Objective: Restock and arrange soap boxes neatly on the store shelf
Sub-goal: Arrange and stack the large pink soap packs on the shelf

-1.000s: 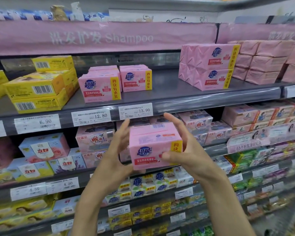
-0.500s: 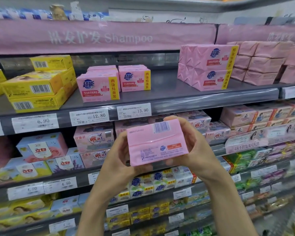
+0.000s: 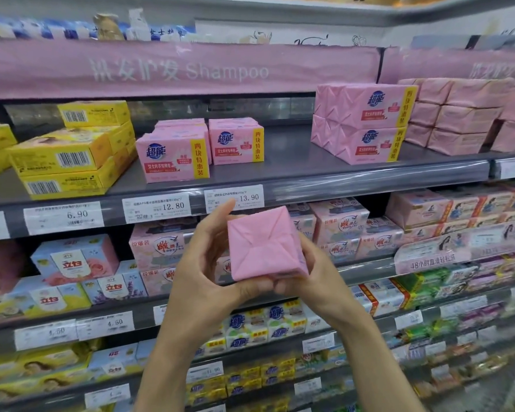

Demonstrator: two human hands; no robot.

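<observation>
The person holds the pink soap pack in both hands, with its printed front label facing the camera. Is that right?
Not quite. In the head view the left hand and the right hand do hold the pink soap pack, but its plain folded end faces the camera, not the printed front label.

Across the view run grey metal shelf tiers (image 3: 295,157); a wide pink banner printed "Shampoo" (image 3: 179,69) spans the top; white paper price tags (image 3: 234,199) line the shelf edges; a pale wall panel (image 3: 280,32) shows above.
</observation>
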